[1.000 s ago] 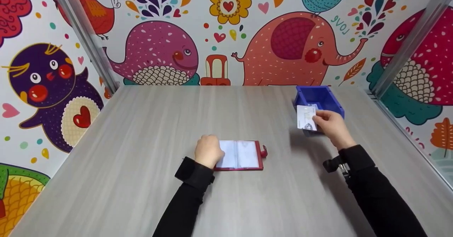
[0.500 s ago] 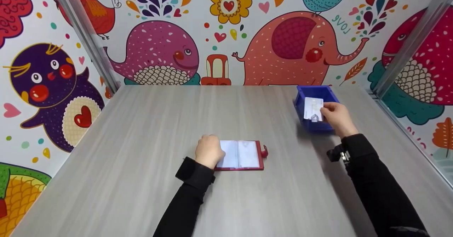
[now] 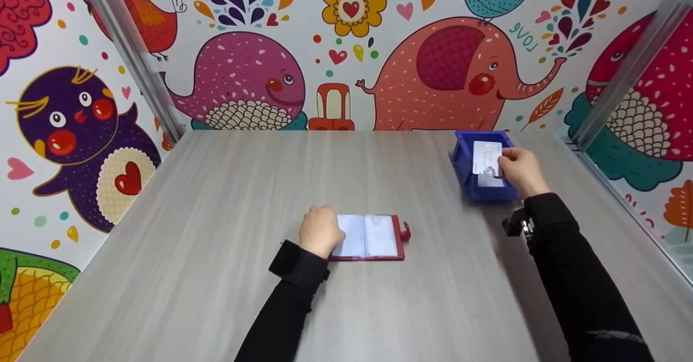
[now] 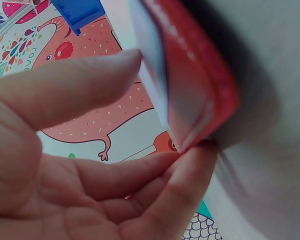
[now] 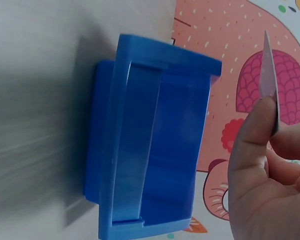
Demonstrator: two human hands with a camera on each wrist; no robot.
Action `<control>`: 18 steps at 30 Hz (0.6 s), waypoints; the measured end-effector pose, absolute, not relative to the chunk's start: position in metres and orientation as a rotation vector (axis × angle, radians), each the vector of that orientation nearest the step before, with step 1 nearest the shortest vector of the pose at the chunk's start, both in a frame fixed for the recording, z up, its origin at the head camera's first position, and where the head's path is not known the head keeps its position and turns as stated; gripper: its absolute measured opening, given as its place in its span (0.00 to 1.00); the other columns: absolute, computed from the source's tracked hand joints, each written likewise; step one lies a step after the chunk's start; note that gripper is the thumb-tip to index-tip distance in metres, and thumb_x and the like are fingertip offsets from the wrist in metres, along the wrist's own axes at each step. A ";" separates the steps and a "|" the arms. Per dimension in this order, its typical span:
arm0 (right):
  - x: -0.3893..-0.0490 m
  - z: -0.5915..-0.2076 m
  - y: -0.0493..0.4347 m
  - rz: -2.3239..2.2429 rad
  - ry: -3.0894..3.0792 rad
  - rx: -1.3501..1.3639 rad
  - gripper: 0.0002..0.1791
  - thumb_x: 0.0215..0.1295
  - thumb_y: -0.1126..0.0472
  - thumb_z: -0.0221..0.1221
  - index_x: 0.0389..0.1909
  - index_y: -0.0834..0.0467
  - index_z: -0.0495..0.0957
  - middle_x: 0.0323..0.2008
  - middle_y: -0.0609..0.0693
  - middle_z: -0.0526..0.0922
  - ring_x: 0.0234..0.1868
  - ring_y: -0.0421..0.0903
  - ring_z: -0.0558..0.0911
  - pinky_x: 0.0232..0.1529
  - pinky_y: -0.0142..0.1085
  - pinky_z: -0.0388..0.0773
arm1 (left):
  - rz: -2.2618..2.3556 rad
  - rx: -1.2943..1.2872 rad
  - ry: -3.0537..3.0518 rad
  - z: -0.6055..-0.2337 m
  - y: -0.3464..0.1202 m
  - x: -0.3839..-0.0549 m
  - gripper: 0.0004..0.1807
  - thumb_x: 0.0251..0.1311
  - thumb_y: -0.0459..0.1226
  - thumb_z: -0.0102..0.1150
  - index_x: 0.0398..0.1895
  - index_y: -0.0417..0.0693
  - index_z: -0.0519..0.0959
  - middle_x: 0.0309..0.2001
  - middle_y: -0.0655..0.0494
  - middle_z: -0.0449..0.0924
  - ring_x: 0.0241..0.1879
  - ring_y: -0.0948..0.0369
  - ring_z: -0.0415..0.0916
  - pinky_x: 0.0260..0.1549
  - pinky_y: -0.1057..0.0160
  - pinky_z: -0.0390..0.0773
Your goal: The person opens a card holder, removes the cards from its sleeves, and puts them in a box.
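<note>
A red card holder (image 3: pixel 380 237) lies spread flat on the table with pale pages showing and its snap strap out to the right. My left hand (image 3: pixel 321 232) pinches its left edge; in the left wrist view the thumb (image 4: pixel 100 82) is against the inner side and fingertips meet the red cover (image 4: pixel 205 90) at its corner. My right hand (image 3: pixel 522 170) pinches a thin white card (image 3: pixel 486 153) by its edge between thumb and fingers, over the blue bin (image 3: pixel 490 195). From the right wrist, the card (image 5: pixel 268 75) appears edge-on, apart from the bin (image 5: pixel 122 145).
The bin stands at the far right of the wood-grain table (image 3: pixel 227 199), close to the back wall. Cartoon-printed panels (image 3: pixel 249 75) enclose the back and sides, with metal posts (image 3: pixel 127 53) at the corners.
My right hand has carried the white card away from me and slightly right, from the bin's near left side to over the bin. The left hand and card holder have stayed in place.
</note>
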State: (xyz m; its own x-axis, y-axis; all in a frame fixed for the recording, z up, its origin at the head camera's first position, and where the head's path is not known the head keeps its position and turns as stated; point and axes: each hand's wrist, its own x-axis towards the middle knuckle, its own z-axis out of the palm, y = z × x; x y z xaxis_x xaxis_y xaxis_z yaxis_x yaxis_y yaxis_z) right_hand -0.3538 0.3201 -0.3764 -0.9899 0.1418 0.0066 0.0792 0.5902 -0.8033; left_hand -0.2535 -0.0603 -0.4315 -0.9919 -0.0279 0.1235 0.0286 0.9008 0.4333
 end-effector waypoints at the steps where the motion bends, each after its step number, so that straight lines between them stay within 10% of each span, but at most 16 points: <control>1: -0.355 -0.377 0.321 1.383 -2.732 -0.190 0.25 0.74 0.65 0.42 0.65 0.77 0.62 0.54 0.67 0.71 0.42 0.44 0.73 0.33 0.21 0.72 | -0.672 -0.002 -2.942 -0.431 -0.060 -0.253 0.13 0.44 0.31 0.72 0.31 0.31 0.81 0.35 0.38 0.79 0.40 0.42 0.78 0.41 0.47 0.78; 18: -0.366 -0.377 0.333 1.307 -2.769 -0.281 0.27 0.70 0.68 0.39 0.67 0.79 0.59 0.62 0.73 0.66 0.56 0.60 0.67 0.48 0.39 0.69 | -0.663 -0.003 -2.964 -0.433 -0.060 -0.257 0.12 0.44 0.32 0.72 0.29 0.31 0.81 0.34 0.40 0.79 0.39 0.42 0.78 0.41 0.48 0.78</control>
State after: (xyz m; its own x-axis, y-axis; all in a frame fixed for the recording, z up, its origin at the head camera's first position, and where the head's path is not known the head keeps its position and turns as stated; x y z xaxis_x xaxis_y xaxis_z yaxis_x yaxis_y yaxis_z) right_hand -0.3657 0.3325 -0.3769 -0.9811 0.1929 -0.0177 0.1363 0.6225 -0.7706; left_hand -0.2565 -0.0605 -0.4330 -0.9946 -0.0210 0.1021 0.0245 0.9048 0.4251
